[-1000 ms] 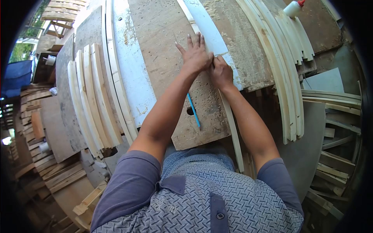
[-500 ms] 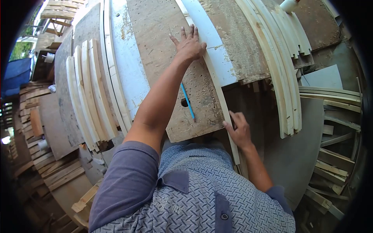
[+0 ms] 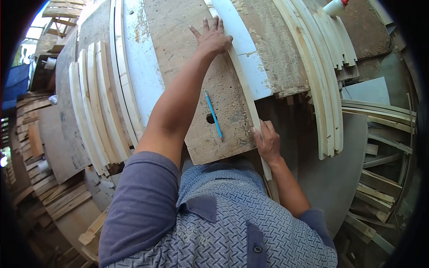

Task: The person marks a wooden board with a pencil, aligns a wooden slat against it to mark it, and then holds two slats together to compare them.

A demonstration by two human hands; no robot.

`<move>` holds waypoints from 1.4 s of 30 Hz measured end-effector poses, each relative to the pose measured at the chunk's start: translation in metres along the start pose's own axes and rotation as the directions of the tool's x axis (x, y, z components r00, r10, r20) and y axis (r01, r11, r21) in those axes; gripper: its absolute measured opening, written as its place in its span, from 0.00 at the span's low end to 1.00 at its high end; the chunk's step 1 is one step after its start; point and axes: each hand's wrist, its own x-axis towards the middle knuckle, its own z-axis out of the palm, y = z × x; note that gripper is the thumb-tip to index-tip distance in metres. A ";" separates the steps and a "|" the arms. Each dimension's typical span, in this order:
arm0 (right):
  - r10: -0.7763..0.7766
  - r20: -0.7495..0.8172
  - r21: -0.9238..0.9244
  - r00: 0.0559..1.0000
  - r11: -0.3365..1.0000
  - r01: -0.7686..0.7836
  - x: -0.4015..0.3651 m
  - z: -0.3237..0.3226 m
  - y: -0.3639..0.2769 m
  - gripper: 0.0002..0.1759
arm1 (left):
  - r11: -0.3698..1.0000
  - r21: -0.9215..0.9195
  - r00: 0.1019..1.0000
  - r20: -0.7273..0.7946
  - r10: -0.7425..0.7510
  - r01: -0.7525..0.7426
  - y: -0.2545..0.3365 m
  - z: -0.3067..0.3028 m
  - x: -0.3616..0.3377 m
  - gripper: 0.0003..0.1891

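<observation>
A long pale wooden strip (image 3: 243, 85) lies along the right edge of the brown board (image 3: 201, 149) in front of me. My left hand (image 3: 213, 39) rests on the board farther away, fingers spread, its thumb side against the strip. Near my body, my right hand (image 3: 268, 142) is closed around the lower part of the same strip, thumb on its left side. A blue pencil (image 3: 213, 115) lies on the board between my hands, beside a dark oval hole (image 3: 210, 119).
Several pale strips (image 3: 96, 107) lie to the left, and more curved-looking strips (image 3: 313, 80) to the right. A white bottle with a red cap (image 3: 335, 6) stands at the upper right. Stacked wood pieces (image 3: 380, 196) fill the lower right.
My left hand has slid slightly farther away and left along the strip. My right hand has moved up and closed more around the strip.
</observation>
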 end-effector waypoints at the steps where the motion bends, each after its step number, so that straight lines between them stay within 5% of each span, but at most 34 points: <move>1: -0.003 0.000 -0.004 1.000 1.000 0.003 0.005 0.001 0.000 0.18 | 1.000 0.001 1.000 0.003 0.000 0.000 -0.002 -0.003 0.005 0.42; 16: -0.072 -0.042 -0.019 0.997 0.997 0.071 0.058 0.015 0.000 0.15 | 0.997 0.071 0.999 -0.004 -0.038 0.038 -0.010 -0.021 0.050 0.40; 35: -0.082 -0.047 -0.048 0.996 0.996 0.079 0.111 0.030 0.000 0.17 | 0.994 0.112 0.999 0.050 -0.022 0.016 0.034 -0.014 -0.063 0.45; 42: -0.108 -0.085 -0.065 0.990 0.993 0.103 0.135 0.038 0.002 0.18 | 0.997 0.070 1.000 -0.004 -0.008 0.009 0.019 -0.002 -0.039 0.47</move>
